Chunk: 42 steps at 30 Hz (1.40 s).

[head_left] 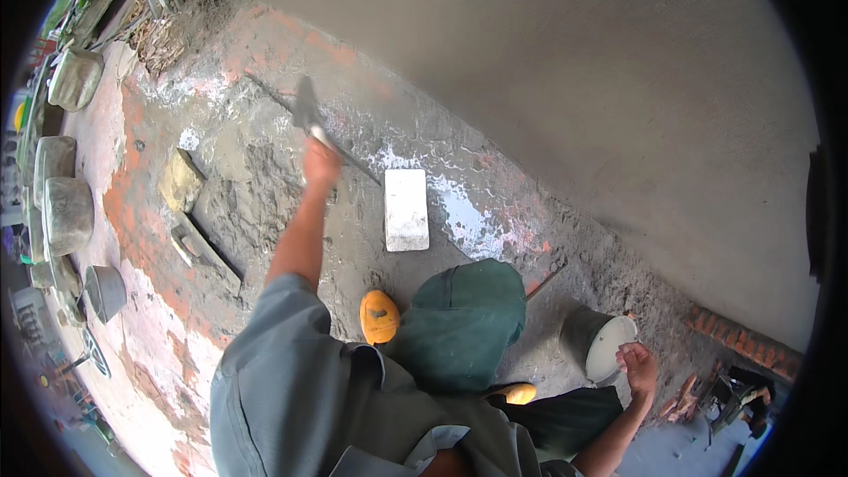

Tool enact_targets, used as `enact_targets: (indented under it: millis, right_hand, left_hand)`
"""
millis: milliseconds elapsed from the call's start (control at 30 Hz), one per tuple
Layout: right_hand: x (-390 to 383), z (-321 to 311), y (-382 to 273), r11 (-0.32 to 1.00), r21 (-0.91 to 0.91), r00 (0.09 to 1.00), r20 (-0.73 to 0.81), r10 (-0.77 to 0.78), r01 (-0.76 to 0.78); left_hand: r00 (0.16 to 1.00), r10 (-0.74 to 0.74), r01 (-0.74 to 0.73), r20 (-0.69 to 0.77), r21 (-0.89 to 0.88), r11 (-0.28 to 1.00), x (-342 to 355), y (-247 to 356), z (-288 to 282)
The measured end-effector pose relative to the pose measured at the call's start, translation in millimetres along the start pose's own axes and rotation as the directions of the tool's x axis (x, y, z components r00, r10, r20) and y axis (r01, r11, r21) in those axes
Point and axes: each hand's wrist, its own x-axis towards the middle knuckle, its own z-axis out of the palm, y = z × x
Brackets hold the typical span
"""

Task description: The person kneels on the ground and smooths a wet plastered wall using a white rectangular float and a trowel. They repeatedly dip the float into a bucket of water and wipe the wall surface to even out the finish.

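- Head view: ground [155,300], one broad uneven surface, spread with grey mortar [256,190] in the middle, patched reddish and whitish toward the left.
- One smooth grey wall [618,79] fills the upper right; one strip of exposed brick [746,340] runs along its foot.
- Several pale blocky objects [68,215] stand in a row at the left edge, too distorted to count surely.
- Two buckets: a grey bucket [106,293] at the left, a dark bucket [579,336] at the right. The right hand [640,369] is loosely curled at the latter's rim; whether it grips, I cannot tell.
- One white rectangular block [406,209], near the knees.
- One thin dark bar [358,166], lying beyond it.
- One trowel [306,102], grasped in the left hand [321,162] over the mortar, blade blurred.
- Two yellow shoes [380,316].
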Motion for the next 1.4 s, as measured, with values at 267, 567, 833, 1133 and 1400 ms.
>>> enact_targets:
  millis: [267,567,833,1133,1400]
  right_hand:
    - [0,-2,4,0.998,0.010,0.998,-0.001,0.055,-0.055]
    - [-3,2,15,1.000,0.016,1.000,0.021,0.009,-0.009]
    - [3,6,0,0.999,0.031,0.999,0.021,0.032,-0.033]
    - [13,0,7,0.997,-0.049,0.998,0.021,-0.059,0.060]
    - [4,-1,15,0.992,-0.043,0.993,0.034,-0.114,0.116]
  left_hand:
    - [0.946,0.304,-0.300,-0.112,0.044,0.953,0,11,25]
    - [0.984,0.122,-0.127,0.131,0.031,0.991,152,50,-29]
    - [0.925,0.339,-0.339,0.174,-0.027,0.940,-8,60,31]
    - [0.834,0.431,-0.464,0.344,0.016,0.886,-111,63,24]
    - [0.878,0.472,-0.478,0.081,0.107,0.872,-80,13,35]
